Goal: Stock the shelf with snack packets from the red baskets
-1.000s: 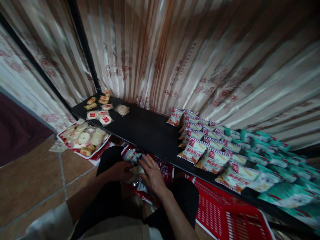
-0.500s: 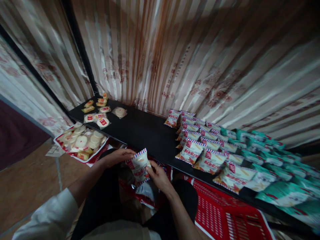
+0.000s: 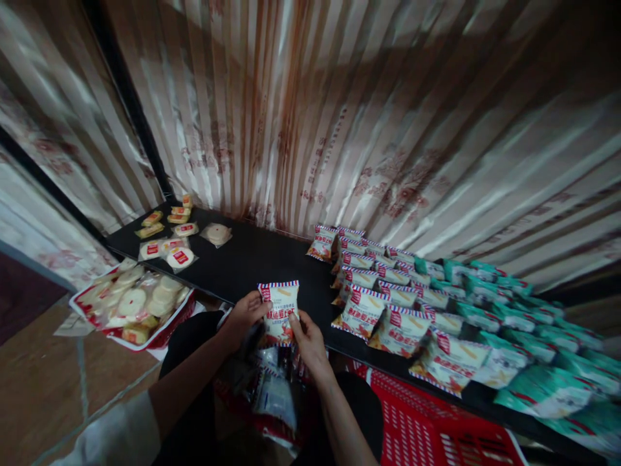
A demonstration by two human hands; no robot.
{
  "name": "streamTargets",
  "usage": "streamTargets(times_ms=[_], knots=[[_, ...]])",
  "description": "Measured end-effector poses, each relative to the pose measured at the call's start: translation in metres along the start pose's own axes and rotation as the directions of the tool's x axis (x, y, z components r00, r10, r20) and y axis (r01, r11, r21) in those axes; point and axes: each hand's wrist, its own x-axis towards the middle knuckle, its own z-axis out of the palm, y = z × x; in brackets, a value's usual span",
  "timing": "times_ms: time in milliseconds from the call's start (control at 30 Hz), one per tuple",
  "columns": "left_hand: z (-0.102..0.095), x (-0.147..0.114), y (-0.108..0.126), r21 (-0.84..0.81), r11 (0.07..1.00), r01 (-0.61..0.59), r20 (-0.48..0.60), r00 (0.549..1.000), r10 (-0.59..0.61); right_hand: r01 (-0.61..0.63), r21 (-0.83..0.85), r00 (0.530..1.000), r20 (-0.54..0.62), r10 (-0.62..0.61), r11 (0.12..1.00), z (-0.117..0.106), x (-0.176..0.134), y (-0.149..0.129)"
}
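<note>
A small white snack bag [image 3: 280,310] with red lettering and a striped top edge is held upright between my two hands, over my lap near the shelf's front edge. My left hand [image 3: 248,314] grips its left side, and my right hand [image 3: 308,340] pinches the right side with the thumb on the front. Matching snack bags [image 3: 359,312] stand in rows on the black shelf [image 3: 242,268], to the right of my hands. Under the held bag, more shiny packets [image 3: 275,395] lie in a container between my knees, partly hidden.
Green snack bags [image 3: 546,388] fill the shelf's right end. Wrapped round biscuits [image 3: 179,257] and small yellow packets [image 3: 152,219] lie at its left. A red basket [image 3: 130,340] of biscuits sits lower left, a red perforated basket [image 3: 407,421] lower right. A striped curtain [image 3: 272,116] hangs behind.
The snack bag has been raised slightly and turned upright, its printed front now facing me. My left hand has shifted onto its left side. The view has swung a little to the right.
</note>
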Motion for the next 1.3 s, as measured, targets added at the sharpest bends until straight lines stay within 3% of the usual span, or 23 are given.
streamTargets(times_ms=[133, 267, 467, 633, 867, 1100, 1300], knots=[[0.017, 0.024, 0.008, 0.023, 0.999, 0.024, -0.045, 0.999, -0.023, 0.037, -0.032, 0.994, -0.099, -0.04, 0.999, -0.009, 0.023, -0.002], [0.034, 0.049, 0.019, -0.008, 1.0, -0.004, -0.07, 0.998, 0.004, 0.059, -0.19, 0.972, -0.214, -0.101, 0.98, -0.019, 0.047, 0.0], [0.057, 0.104, 0.015, -0.131, 0.985, -0.115, -0.064, 0.992, 0.107, 0.087, -0.509, 0.846, -0.416, -0.334, 0.856, -0.028, 0.073, 0.005], [0.075, 0.157, 0.004, 0.061, 0.98, -0.189, -0.102, 0.976, 0.194, 0.162, -0.664, 0.782, -0.365, -0.506, 0.73, -0.031, 0.092, 0.016], [0.092, 0.213, -0.002, 0.335, 0.921, -0.197, -0.075, 0.969, 0.235, 0.136, -0.719, 0.795, -0.331, -0.508, 0.681, -0.039, 0.119, 0.031], [0.106, 0.24, -0.008, 0.382, 0.899, -0.215, -0.039, 0.968, 0.249, 0.094, -0.732, 0.781, -0.366, -0.506, 0.674, -0.046, 0.137, 0.036], [0.111, 0.246, -0.005, 0.485, 0.847, -0.219, -0.048, 0.96, 0.275, 0.075, -0.75, 0.767, -0.378, -0.518, 0.657, -0.051, 0.146, 0.044]])
